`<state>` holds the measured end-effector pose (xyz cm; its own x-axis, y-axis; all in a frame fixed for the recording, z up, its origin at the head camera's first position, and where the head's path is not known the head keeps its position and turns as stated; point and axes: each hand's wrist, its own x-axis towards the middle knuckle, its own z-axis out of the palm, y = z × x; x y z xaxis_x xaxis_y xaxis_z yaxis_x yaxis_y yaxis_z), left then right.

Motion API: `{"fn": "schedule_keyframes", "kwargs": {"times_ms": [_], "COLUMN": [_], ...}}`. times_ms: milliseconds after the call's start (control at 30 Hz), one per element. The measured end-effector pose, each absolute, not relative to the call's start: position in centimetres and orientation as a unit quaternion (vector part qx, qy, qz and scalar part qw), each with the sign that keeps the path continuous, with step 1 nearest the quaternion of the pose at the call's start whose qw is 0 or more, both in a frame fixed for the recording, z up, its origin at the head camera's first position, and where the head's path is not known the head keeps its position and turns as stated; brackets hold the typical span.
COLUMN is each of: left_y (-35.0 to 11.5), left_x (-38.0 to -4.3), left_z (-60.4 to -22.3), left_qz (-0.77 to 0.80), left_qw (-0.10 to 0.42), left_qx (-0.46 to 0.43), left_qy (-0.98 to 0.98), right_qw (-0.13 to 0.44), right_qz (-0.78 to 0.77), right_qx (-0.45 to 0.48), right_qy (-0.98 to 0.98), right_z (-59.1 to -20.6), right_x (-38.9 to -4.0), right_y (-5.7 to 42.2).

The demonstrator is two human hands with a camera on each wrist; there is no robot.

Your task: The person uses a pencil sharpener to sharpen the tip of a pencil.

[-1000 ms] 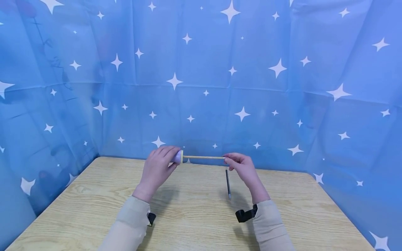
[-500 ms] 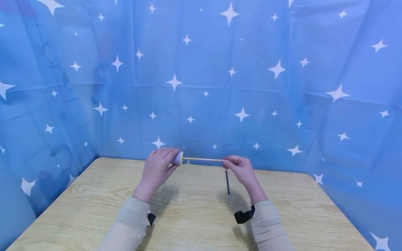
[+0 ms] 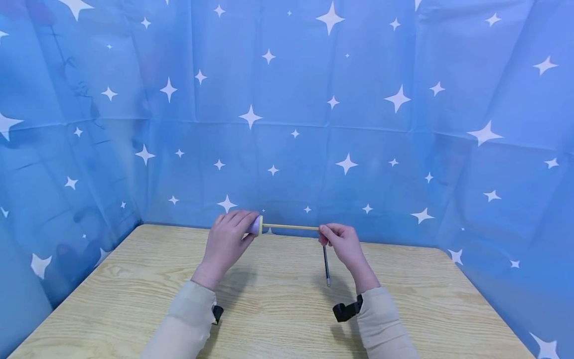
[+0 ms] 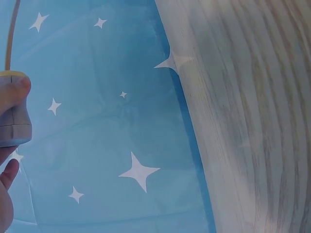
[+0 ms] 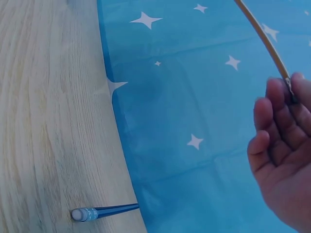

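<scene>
My left hand (image 3: 222,245) grips a lavender pencil sharpener (image 3: 255,226) with a yellow rim, held sideways above the far edge of the table. Its waisted body (image 4: 15,127) shows at the left border of the left wrist view. A yellow pencil (image 3: 290,227) runs level from the sharpener's opening; the tip inside is hidden. My right hand (image 3: 346,247) pinches the pencil's other end between thumb and fingers. In the right wrist view, a silvery band shows on the pencil (image 5: 266,39) at the fingertips.
A dark pencil (image 3: 326,268) with a silver band and pale eraser lies on the wooden table (image 3: 278,314), just below the right hand. Behind the table's far edge hangs a blue curtain (image 3: 296,164) with white stars. Black camera mounts (image 3: 346,312) sit at both wrists.
The right hand's fingers have shifted on the pencil's end, and the hand has dipped slightly. The left hand and the sharpener stay nearly in place.
</scene>
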<state>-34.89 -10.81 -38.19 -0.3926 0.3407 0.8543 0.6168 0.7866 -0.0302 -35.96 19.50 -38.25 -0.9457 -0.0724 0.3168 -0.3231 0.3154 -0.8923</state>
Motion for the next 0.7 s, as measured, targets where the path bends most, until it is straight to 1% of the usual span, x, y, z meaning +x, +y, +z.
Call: {"fn": "schedule_keyframes", "kwargs": {"times_ms": [433,700], "left_y": [-10.60,-10.59], "left_x": [-34.94,-35.00], "left_z": [-38.17,-38.30], "left_qz": [-0.137,-0.134], "left_qw": [0.475,0.482], "left_qx": [-0.295,-0.296], "left_qy": [-0.817,-0.814], "right_qw": [0.094,0.096], "right_qz": [0.591,0.589], "right_qx": [0.103,0.100], "right_qy": [-0.795,-0.796], "right_z": [-38.39,-38.22], "right_x": [-35.85,-35.80], "right_y": [19.36,19.19]}}
